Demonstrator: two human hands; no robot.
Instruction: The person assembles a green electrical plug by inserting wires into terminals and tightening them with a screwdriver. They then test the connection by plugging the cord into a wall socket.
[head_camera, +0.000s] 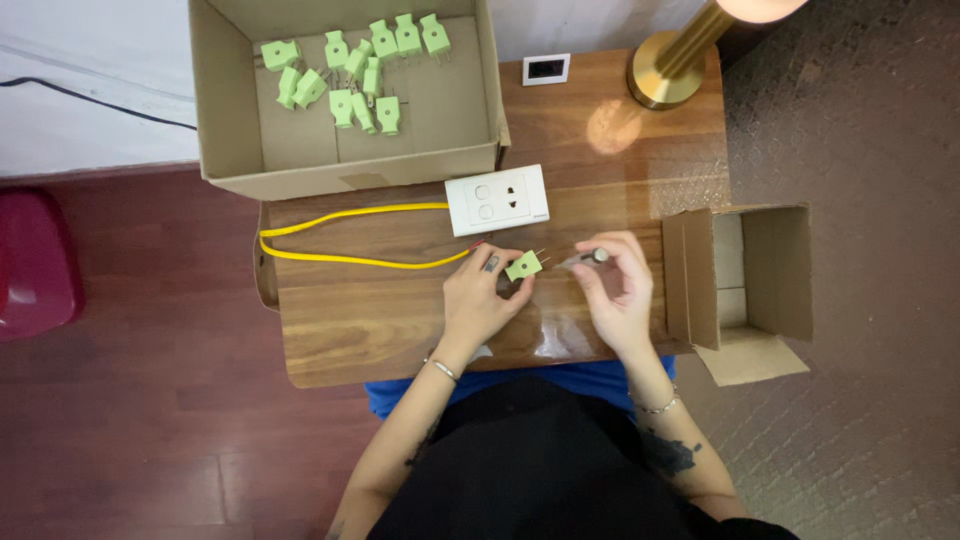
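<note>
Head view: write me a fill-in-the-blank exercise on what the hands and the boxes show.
1. The left hand holds a light ____ plug by its body.
2. More such plugs lie in the large cardboard box at the table's ____ left corner.
3. A ____ cable runs to the white socket panel.
4. The small box beside the right hand lies on its ____.

Missing words: green; far; yellow; side
</note>
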